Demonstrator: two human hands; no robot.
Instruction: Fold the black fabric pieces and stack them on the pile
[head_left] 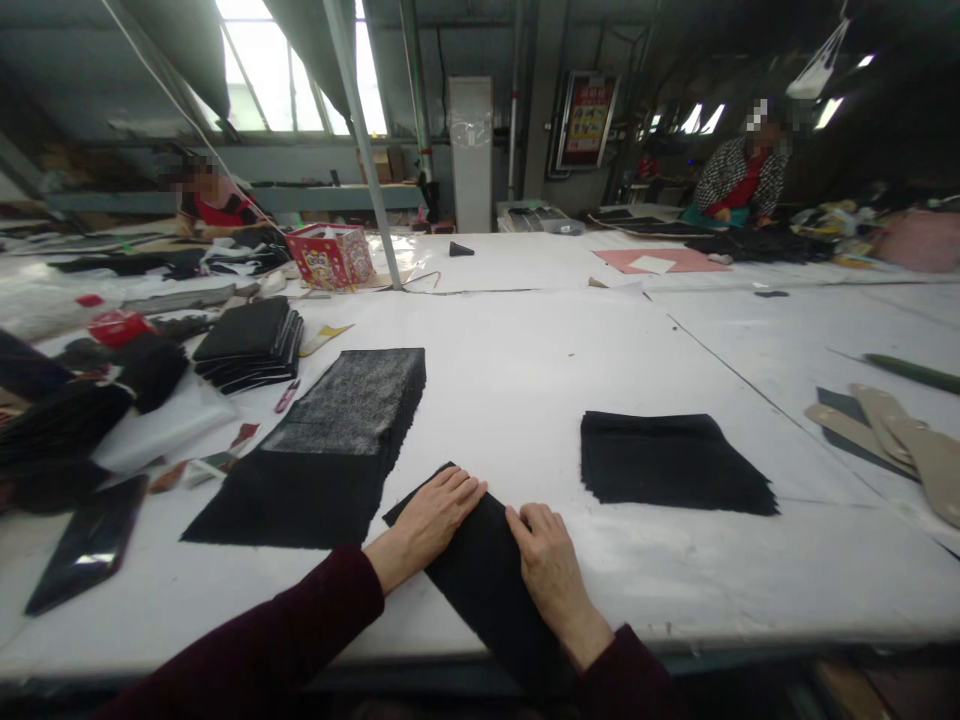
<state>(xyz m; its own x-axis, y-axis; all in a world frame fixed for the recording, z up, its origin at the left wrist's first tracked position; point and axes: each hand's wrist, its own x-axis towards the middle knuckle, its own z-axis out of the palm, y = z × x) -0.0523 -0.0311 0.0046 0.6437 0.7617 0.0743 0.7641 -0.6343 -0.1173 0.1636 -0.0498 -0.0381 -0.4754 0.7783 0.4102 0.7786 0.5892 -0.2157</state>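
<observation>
A black fabric piece (480, 570) lies slantwise at the table's front edge, its near end hanging toward me. My left hand (441, 510) rests flat across its upper left part, fingers stretched out. At the fabric's right edge, my right hand (551, 560) has its fingers bent and pressed to the cloth; the fingertips are partly hidden. Left of my hands stands a tall stack of black fabric pieces (300, 495), with a greyish speckled panel (337, 400) over its far half. To the right lies a lower pile of black fabric (667, 465).
Folded black cloth (247, 335), pink thread snips (286, 397) and a dark glossy packet (88, 545) are on the left. Beige templates (892, 430) lie at the far right. A metal pole (367, 150) rises beyond, beside a red box (330, 255). Two people work across the table.
</observation>
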